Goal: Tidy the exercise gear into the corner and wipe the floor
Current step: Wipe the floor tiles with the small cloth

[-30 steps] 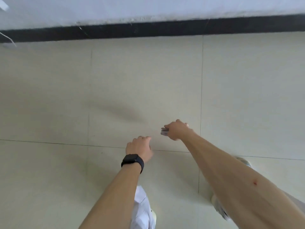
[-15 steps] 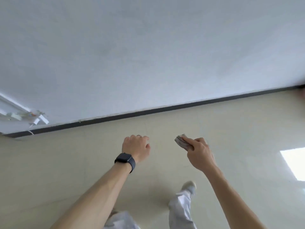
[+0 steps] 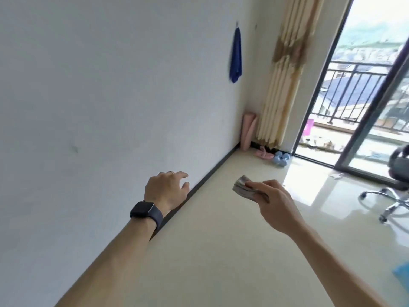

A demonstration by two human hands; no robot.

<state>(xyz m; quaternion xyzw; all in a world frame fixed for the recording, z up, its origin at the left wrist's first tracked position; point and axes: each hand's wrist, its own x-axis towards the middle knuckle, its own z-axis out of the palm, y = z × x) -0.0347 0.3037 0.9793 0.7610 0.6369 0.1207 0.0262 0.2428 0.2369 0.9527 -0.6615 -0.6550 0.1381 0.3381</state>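
My right hand (image 3: pixel 269 201) grips a folded grey cloth (image 3: pixel 242 188) out in front of me, above the pale floor tiles. My left hand (image 3: pixel 166 189), with a black watch on the wrist, hangs relaxed beside the white wall and holds nothing. In the far corner a rolled pink mat (image 3: pixel 249 132) leans upright against the wall. Beside it on the floor lie a pink item (image 3: pixel 263 154) and pale blue dumbbells (image 3: pixel 281 159).
A blue towel (image 3: pixel 235 56) hangs on the wall. A cream curtain (image 3: pixel 281 74) hangs by the open glass balcony door (image 3: pixel 363 107). An office chair (image 3: pixel 396 191) with a chrome base stands at the right. A blue object (image 3: pixel 401 273) shows at the right edge.
My view has swung up from the floor to the room's corner. My right hand has kept hold of the cloth and lifted off the tiles. My left fingers have loosened.
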